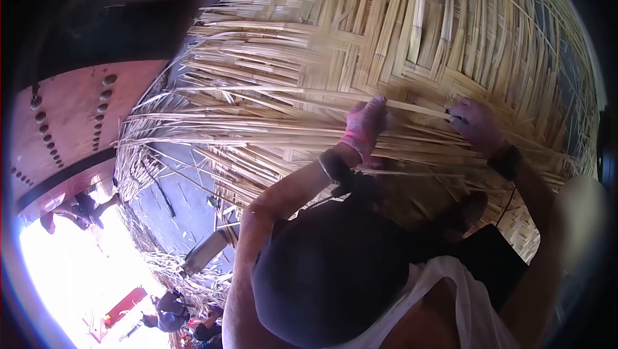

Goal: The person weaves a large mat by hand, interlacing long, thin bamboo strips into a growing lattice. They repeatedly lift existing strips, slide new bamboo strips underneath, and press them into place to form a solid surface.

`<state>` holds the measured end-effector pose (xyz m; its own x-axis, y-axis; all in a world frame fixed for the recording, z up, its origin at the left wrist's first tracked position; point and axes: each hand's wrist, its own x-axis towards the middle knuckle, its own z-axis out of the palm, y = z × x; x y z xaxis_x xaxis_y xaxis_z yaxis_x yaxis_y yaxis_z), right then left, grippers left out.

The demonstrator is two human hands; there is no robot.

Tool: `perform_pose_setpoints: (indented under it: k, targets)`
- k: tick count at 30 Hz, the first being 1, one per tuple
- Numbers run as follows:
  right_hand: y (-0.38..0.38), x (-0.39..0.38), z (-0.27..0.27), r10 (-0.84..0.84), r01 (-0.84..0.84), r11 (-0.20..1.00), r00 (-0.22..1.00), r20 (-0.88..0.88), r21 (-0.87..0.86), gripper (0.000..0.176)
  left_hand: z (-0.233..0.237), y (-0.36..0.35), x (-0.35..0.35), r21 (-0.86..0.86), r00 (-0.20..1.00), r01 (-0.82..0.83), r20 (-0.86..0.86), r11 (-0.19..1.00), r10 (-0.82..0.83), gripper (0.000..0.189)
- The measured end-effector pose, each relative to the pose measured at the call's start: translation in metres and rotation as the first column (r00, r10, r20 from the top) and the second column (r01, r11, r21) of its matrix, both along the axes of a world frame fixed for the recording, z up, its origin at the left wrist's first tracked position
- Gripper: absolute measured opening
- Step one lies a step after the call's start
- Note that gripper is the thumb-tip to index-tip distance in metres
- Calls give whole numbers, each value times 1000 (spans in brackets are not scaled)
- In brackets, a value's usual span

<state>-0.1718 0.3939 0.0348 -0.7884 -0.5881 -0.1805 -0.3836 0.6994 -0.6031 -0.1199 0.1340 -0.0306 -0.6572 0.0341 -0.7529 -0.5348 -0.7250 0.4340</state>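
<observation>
Cane strip (417,109): lies across the woven mat (351,59), bridging both hands. Likely light and springy, could split if kinked; best pinched flat, close to the weave. Left hand (368,124) and right hand (476,125) both closed on it. Loose strips (257,135) crowd the left (snag risk). Grey cylinder (206,252) sits near left, off the strip's line.

1. Cylindrical bottle (207,252), below and left of the left fingers (378,102).
2. Pinkish studded panel (71,108), far left of them.
3. Red object (126,306) and people (169,313), well below-left of them.
</observation>
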Motion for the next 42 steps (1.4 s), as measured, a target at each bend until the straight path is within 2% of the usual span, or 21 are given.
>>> perform_pose_setpoints:
  k: [4, 7, 11, 12, 14, 15, 16, 17, 19, 22, 23, 24, 25, 27, 29, 31, 33, 37, 40, 41, 42]
  targets:
    - [-12, 1, 21, 91, -77, 993, 983, -162, 89, 18, 7, 4, -2, 146, 995, -102, -6, 984, 104, 17]
    - [-13, 1, 13, -35, 36, 999, 999, -33, 10, 18, 12, 4, -7, 116, 995, -90, 53, 989, 84, 17]
    - [1, 6, -7, -139, 137, 986, 990, -18, -97, 18, 21, 13, -2, -59, 999, 12, -36, 998, -14, 23]
    - [8, 4, -16, -143, 139, 986, 989, -42, -93, 19, 20, 10, -1, -318, 958, 141, -196, 938, -210, 23]
    - [13, 1, -19, -155, 152, 986, 987, -34, -69, 21, 17, -7, 3, -781, 709, 189, -312, 596, -633, 26]
    - [12, -1, -15, -167, 166, 985, 986, -3, -51, 22, 16, -17, 3, -972, 560, 61, -155, 227, -814, 26]
    - [11, -3, -11, -178, 179, 983, 984, 24, -34, 24, 14, -30, 1, -977, 435, -144, 81, -158, -897, 27]
    - [6, -4, -4, -113, 114, 993, 990, -80, 14, 25, 11, -40, -2, -793, 361, -379, 347, -476, -866, 28]
    - [-7, -3, 9, 45, -9, 991, 963, -266, 132, 29, 3, -51, -4, -793, 293, -367, 399, -487, -869, 24]
    - [-23, 9, 6, 85, -83, 996, 991, -107, 20, 32, 9, -56, -9, -861, 282, -247, 374, -444, -884, 17]
    - [-26, 14, 2, 62, -64, 998, 994, -95, -14, 31, 21, -50, -15, -896, 286, -192, 339, -400, -896, 14]
    - [-25, 20, -4, 34, -37, 999, 996, -77, -37, 31, 36, -48, -19, -934, 297, -278, 138, -224, -945, 7]
    - [-22, 25, -8, 8, -11, 998, 998, -59, -54, 30, 32, -54, -26, -924, 305, -358, 20, -134, -952, 7]
    - [-13, 23, -14, -49, 43, 995, 997, -58, -90, 27, 58, -64, -39, -901, 341, -399, 27, -170, -940, 7]
    - [-6, 12, -11, -115, 108, 986, 992, -49, -130, 24, 41, -90, -46, -900, 453, -334, 105, -278, -885, 11]
    - [2, 5, -7, -200, 195, 966, 980, -12, -168, 21, 33, -120, -51, -928, 526, -298, 37, -225, -849, 9]
    - [15, -1, -9, -198, 198, 976, 980, 8, -91, 21, 33, -142, -55, -931, 647, -222, 82, -291, -758, 10]
    - [16, -2, -10, -223, 222, 975, 974, -35, -24, 23, 35, -146, -56, -781, 606, -382, 191, -494, -772, 12]
    - [24, -6, -18, -123, 128, 986, 991, -45, 109, 22, 32, -141, -55, -809, 580, -331, 232, -486, -781, 13]
    - [24, 0, -23, -121, 135, 988, 980, -156, 79, 20, 33, -136, -54, -747, 570, -341, 319, -571, -757, 20]
    - [25, 0, -27, -119, 138, 989, 953, -279, 51, 19, 35, -128, -52, -762, 576, -347, 287, -547, -765, 25]
